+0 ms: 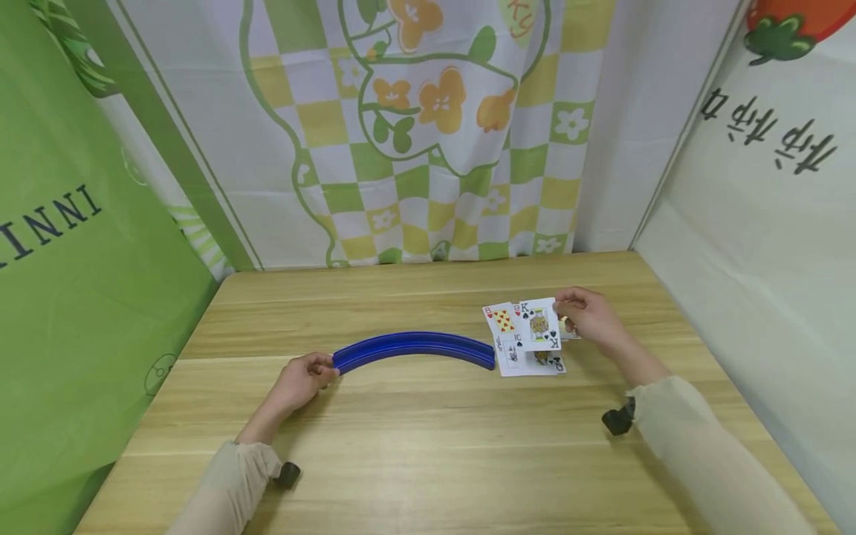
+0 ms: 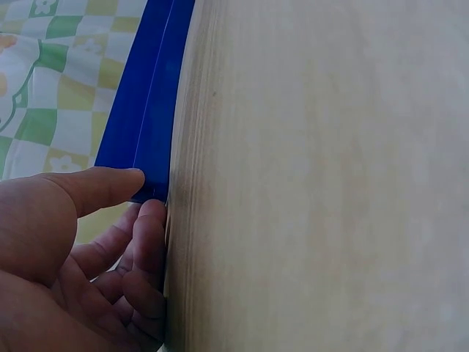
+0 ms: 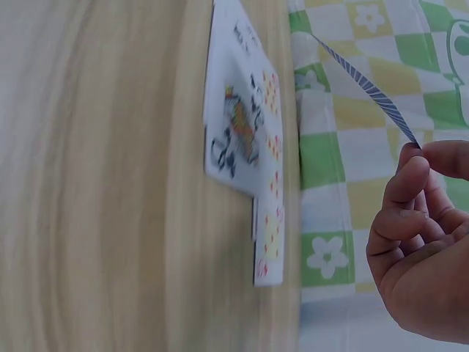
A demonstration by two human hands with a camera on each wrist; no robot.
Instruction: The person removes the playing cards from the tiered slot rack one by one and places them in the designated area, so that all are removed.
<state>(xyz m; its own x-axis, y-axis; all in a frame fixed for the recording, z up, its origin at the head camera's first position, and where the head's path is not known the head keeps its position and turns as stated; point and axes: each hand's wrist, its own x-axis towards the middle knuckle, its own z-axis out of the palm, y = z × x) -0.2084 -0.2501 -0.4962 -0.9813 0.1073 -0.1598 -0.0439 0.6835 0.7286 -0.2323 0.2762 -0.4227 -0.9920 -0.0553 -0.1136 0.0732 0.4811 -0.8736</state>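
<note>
A blue curved card holder [image 1: 414,343] lies on the wooden table, arched away from me. My left hand [image 1: 301,381] pinches its left end; in the left wrist view the thumb [image 2: 117,187] lies on the end of the blue plastic and fingertips meet it from the other side. My right hand [image 1: 591,316] holds a king of spades [image 1: 539,325] by its right edge, face toward me, above other playing cards. That card's striped back [image 3: 370,88] shows nearly edge-on in the right wrist view. Beneath are a red heart card [image 1: 500,321], a joker [image 1: 511,358] and a queen [image 1: 553,362].
The loose cards overlap just right of the holder's right end, partly hidden by the king and my right hand. A checked curtain [image 1: 435,200] hangs behind the table [image 1: 414,453]. A green cloth wall [image 1: 80,297] stands left, a white one [image 1: 756,260] right.
</note>
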